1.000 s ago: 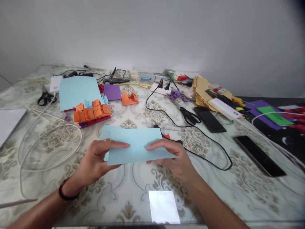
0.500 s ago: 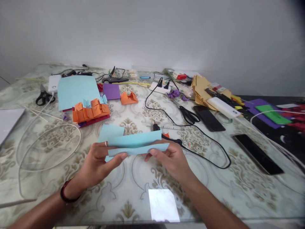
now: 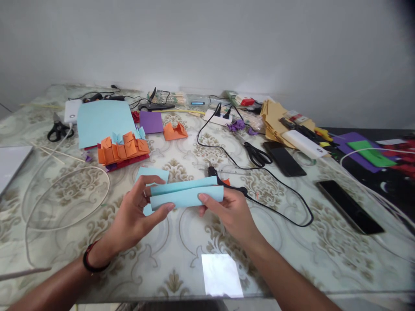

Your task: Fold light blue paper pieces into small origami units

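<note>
Paper (image 3: 188,198): light blue, bent lengthwise into two long flaps with a narrow gap between; held above the worktop (image 3: 181,268), near its front middle.
Right hand (image 3: 235,214): clamped on the paper's right part; thumb on the front flap, fingers behind.
Left hand (image 3: 134,216): clamped on the left end; thumb at the lower front edge, other fingers curled behind; dark bracelet (image 3: 87,259) on the wrist.
Second blue sheet (image 3: 161,174): lying beyond the left hand, partly hidden.
Corded tool (image 3: 231,186): black, just beyond the right hand.
Orange folded pieces (image 3: 125,151): row at left, in front of a large blue sheet (image 3: 103,119).
Purple square (image 3: 151,122): between the large sheet and a lone orange piece (image 3: 175,131).
Scissors (image 3: 256,154): black-handled, beside a dark phone (image 3: 287,160).
Power strip (image 3: 209,117): white, toward the rear, two black plugs inserted.
</note>
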`<action>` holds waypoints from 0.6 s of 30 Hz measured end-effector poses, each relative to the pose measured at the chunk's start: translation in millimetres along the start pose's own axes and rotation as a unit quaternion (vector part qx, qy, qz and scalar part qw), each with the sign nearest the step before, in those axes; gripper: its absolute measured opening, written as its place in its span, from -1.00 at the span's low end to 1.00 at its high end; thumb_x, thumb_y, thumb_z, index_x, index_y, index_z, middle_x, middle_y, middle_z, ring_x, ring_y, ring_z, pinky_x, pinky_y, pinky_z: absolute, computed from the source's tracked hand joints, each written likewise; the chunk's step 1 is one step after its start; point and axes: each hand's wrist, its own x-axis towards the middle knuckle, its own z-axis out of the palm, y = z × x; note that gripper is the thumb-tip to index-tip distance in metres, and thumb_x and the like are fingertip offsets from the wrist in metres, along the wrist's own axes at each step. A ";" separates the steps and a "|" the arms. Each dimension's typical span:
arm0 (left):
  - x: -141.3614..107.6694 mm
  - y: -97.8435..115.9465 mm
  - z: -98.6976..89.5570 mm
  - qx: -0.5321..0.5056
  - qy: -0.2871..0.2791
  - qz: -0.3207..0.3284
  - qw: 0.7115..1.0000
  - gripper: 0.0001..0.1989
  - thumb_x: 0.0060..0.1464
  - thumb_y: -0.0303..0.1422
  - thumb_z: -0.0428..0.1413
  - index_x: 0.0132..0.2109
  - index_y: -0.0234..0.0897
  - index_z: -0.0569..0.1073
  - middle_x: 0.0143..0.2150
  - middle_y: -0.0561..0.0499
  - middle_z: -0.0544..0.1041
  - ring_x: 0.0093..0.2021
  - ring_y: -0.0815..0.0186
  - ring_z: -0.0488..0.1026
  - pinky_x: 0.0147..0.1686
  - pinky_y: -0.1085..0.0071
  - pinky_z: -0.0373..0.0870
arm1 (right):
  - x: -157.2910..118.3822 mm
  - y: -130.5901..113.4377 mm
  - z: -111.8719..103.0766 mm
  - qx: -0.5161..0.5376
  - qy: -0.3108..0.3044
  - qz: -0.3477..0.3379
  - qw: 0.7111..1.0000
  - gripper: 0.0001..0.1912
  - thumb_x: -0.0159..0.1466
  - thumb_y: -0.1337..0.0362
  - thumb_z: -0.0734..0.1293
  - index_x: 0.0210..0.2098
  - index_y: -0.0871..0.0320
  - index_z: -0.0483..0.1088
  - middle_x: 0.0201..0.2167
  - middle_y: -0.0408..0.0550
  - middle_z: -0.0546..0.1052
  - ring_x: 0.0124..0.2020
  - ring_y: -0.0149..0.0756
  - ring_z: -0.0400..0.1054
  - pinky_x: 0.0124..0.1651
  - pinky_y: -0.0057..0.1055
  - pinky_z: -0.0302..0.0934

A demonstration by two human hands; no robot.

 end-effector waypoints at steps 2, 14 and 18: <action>1.3 1.5 -1.0 0.043 -0.021 0.003 0.999 -0.51 0.17 -0.26 0.31 0.21 -0.11 0.43 -0.10 0.00 0.62 -0.31 0.31 0.50 -0.40 0.46 0.40 | 0.0 0.4 0.1 -0.018 -0.008 0.003 1.000 -0.62 0.28 0.04 0.47 -0.52 0.18 0.50 -0.59 -0.08 0.58 -0.52 -0.34 0.41 -0.42 -0.44 0.30; 5.2 9.0 -0.9 0.185 -0.036 0.062 0.980 -0.74 0.23 -0.32 0.26 0.06 -0.09 0.62 -0.33 0.17 0.67 -0.57 0.51 0.32 -0.58 0.58 0.24 | 0.1 0.4 4.8 0.017 0.014 0.012 1.000 -0.67 0.24 0.06 0.50 -0.44 0.19 0.51 -0.58 -0.14 0.54 -0.58 -0.38 0.43 -0.48 -0.46 0.37; 3.3 6.9 0.2 0.191 -0.019 0.082 0.978 -0.77 0.22 -0.36 0.27 0.02 -0.10 0.64 -0.34 0.18 0.68 -0.62 0.53 0.24 -0.61 0.59 0.21 | -1.2 1.9 6.0 0.026 0.019 0.010 0.999 -0.68 0.25 0.08 0.50 -0.44 0.20 0.49 -0.58 -0.15 0.51 -0.59 -0.40 0.43 -0.50 -0.48 0.39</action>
